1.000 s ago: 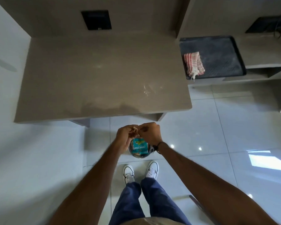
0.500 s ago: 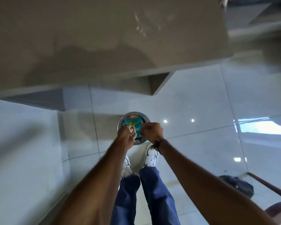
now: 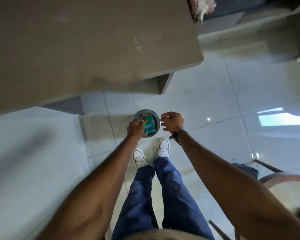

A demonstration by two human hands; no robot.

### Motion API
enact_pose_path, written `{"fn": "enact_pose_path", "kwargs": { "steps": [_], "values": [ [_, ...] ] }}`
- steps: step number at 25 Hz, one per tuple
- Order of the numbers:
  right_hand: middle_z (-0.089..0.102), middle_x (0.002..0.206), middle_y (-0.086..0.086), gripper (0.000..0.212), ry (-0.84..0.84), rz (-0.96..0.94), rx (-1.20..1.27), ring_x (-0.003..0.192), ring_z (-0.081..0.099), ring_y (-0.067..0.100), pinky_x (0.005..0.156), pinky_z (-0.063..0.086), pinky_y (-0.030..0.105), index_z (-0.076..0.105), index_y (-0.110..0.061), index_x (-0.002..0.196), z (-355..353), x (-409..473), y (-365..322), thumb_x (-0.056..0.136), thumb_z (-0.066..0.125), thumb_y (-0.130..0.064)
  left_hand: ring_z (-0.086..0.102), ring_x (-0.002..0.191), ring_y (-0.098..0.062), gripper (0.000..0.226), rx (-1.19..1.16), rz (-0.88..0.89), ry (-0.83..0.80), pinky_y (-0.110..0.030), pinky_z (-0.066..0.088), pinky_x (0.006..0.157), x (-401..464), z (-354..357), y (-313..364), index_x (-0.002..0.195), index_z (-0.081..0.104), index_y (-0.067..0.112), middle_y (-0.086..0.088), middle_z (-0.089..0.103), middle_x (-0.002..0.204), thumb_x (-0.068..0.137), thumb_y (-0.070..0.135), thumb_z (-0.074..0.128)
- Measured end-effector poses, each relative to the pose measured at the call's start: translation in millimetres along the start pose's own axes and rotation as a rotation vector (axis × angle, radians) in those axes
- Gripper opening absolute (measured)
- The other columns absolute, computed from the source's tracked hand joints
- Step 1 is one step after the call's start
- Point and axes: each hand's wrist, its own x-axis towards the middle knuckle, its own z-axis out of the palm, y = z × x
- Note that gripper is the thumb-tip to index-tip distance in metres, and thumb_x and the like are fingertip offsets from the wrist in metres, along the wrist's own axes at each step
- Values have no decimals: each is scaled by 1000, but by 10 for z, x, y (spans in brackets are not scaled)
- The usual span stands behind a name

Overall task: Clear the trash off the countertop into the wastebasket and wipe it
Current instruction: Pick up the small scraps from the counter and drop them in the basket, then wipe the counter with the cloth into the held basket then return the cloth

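A small round grey wastebasket (image 3: 151, 112) stands on the floor just beyond my feet, with a teal wrapper (image 3: 149, 126) lying in its mouth. My left hand (image 3: 135, 128) hovers over the basket's left side with fingers curled; what it holds, if anything, is hidden. To the right of the rim, my right hand (image 3: 172, 122) is open and holds nothing, a black band at its wrist. The beige countertop (image 3: 87, 49) fills the upper left. A red-and-white checked cloth (image 3: 202, 5) lies at the top right beyond the counter.
Glossy white floor tiles (image 3: 223, 104) spread to the right. A wooden chair (image 3: 284, 177) with dark fabric on it stands at the lower right. A white wall (image 3: 28, 161) runs along the left. The counter's support panels (image 3: 161, 84) reach the floor behind the basket.
My hands, held together over the basket before, have parted: the right one swung out to the right and opened. The view has tilted back up, showing more countertop.
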Motion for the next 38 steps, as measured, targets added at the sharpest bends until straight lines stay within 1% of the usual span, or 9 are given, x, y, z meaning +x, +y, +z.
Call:
{"fn": "enact_pose_path", "kwargs": {
  "steps": [3, 6, 10, 14, 19, 23, 30, 35, 38],
  "values": [
    [78, 98, 17, 25, 13, -117, 0, 92, 74, 35, 85, 61, 49, 79, -15, 86, -250, -398, -513, 81, 55, -9, 68, 117, -37, 30, 73, 211, 29, -47, 56, 104, -444, -256, 534, 117, 75, 4, -20, 73, 127, 101, 13, 52],
    [78, 91, 21, 26, 32, -237, 51, 67, 70, 27, 65, 63, 41, 74, -21, 76, -459, -682, -1019, 81, 52, -7, 72, 106, -38, 26, 24, 364, 27, -46, 58, 101, -685, -464, 1077, 112, 74, -4, -25, 75, 119, 100, 4, 53],
    [79, 85, 6, 24, 141, -419, 50, 80, 75, 30, 77, 63, 50, 71, -28, 72, -808, -781, -1693, 77, 54, -13, 71, 77, -32, 23, -9, 533, 29, -36, 60, 83, -888, -563, 1938, 102, 74, 2, -24, 78, 103, 100, 8, 53],
    [79, 87, 10, 17, 238, -472, 95, 84, 74, 35, 80, 62, 52, 76, -21, 84, -1291, -474, -2339, 78, 60, -17, 73, 85, -36, 22, -53, 626, 38, -56, 62, 90, -829, -348, 2888, 104, 74, -2, -30, 76, 106, 99, 6, 54],
    [79, 100, 13, 22, 312, -431, 9, 101, 71, 35, 93, 57, 43, 77, -15, 97, -1889, 503, -2929, 81, 67, -26, 71, 110, -37, 25, 14, 601, 18, -43, 57, 100, -252, 238, 3863, 113, 75, 4, -21, 78, 115, 95, 9, 58],
    [70, 127, 15, 52, 244, -284, -222, 127, 59, 33, 104, 47, 37, 64, -10, 130, -2237, 1679, -3353, 82, 70, -31, 68, 113, -41, 30, 104, 457, -51, -40, 55, 91, 497, 958, 4590, 117, 71, 1, -27, 73, 121, 97, 4, 49],
    [63, 131, 19, 53, 43, -194, -362, 127, 56, 37, 103, 48, 42, 60, -8, 127, -2123, 2369, -3547, 78, 74, -24, 61, 129, -41, 45, 251, 246, -97, -46, 55, 107, 1016, 1394, 4834, 134, 62, 1, -26, 60, 141, 91, 7, 68],
    [76, 109, 15, 37, -3, -169, -201, 108, 70, 32, 95, 57, 44, 74, -12, 110, -2129, 2407, -3683, 75, 74, -23, 70, 115, -39, 30, 230, 436, 47, -44, 56, 96, 802, 1309, 4947, 117, 73, -7, -27, 73, 121, 90, -2, 62],
    [78, 101, 11, 37, -5, -234, -102, 97, 73, 28, 90, 60, 46, 72, -12, 110, -2058, 2189, -3762, 74, 73, -22, 64, 118, -37, 37, 207, 540, 159, -39, 50, 105, 562, 989, 4857, 122, 72, -2, -25, 63, 130, 90, -4, 54]
  ]
}}
